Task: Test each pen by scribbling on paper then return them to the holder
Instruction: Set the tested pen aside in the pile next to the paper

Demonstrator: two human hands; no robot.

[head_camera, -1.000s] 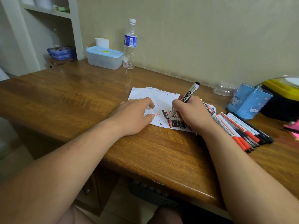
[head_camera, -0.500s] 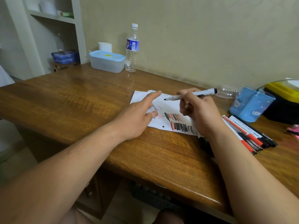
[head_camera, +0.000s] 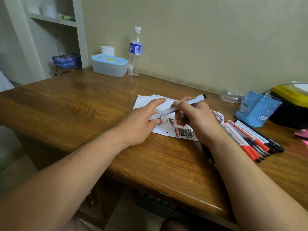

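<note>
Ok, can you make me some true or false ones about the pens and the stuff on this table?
1. The right hand is holding a marker. True.
2. The blue pen holder has tipped over on its side. False: it stands upright on the table, to the right of the paper.
3. The paper has red and black scribbles on it. True.
4. All the other pens are standing in the holder. False: a bunch of them lies side by side on the table in front of it.
5. The water bottle has lost its cap. False: a white cap is on top.
</note>
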